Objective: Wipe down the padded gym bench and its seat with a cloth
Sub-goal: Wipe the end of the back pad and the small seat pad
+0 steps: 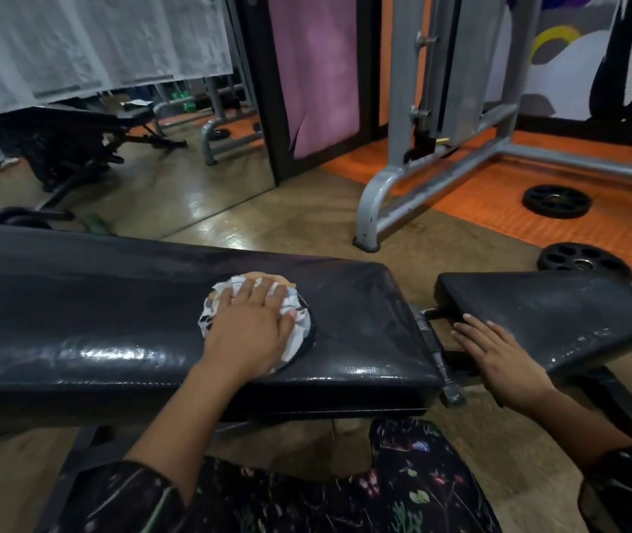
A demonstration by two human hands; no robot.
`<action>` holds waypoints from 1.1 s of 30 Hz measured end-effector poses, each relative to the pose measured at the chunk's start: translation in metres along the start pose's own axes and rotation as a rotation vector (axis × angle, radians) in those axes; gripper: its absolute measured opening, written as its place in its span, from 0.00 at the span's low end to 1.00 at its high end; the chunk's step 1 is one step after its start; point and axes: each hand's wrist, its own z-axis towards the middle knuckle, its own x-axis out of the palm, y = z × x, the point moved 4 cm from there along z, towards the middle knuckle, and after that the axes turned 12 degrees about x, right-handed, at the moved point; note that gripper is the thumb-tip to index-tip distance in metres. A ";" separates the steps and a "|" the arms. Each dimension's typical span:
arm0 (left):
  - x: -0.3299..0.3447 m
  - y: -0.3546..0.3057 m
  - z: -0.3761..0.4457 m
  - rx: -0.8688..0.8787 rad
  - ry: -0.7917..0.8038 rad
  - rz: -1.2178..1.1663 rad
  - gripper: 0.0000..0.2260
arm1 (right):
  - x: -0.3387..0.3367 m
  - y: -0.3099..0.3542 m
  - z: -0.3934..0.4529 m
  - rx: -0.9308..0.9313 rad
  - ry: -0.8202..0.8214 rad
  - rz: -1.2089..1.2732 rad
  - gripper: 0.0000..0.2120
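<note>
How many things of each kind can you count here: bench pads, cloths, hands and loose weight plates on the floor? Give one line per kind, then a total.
Bench pads: 2, the long pad and the seat
Cloths: 1, the cloth under the left hand
Hands: 2, left hand and right hand
Weight plates: 2, far plate and near plate
Total: 7

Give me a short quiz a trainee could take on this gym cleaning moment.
1. True or false: the left hand presses the cloth flat on the long bench pad.
2. Where does the right hand rest? A) on a weight plate B) on the near edge of the seat pad C) on the grey frame
3. How many weight plates lie on the floor to the right?

Key: 1 true; 2 B; 3 two.
</note>
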 end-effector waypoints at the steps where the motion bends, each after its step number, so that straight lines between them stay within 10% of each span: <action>1: 0.001 -0.009 0.002 -0.008 -0.005 -0.008 0.28 | 0.001 0.000 0.000 -0.002 0.005 -0.005 0.36; 33: 0.001 -0.015 -0.004 0.086 -0.043 -0.004 0.34 | 0.006 -0.006 -0.001 0.043 0.058 0.000 0.36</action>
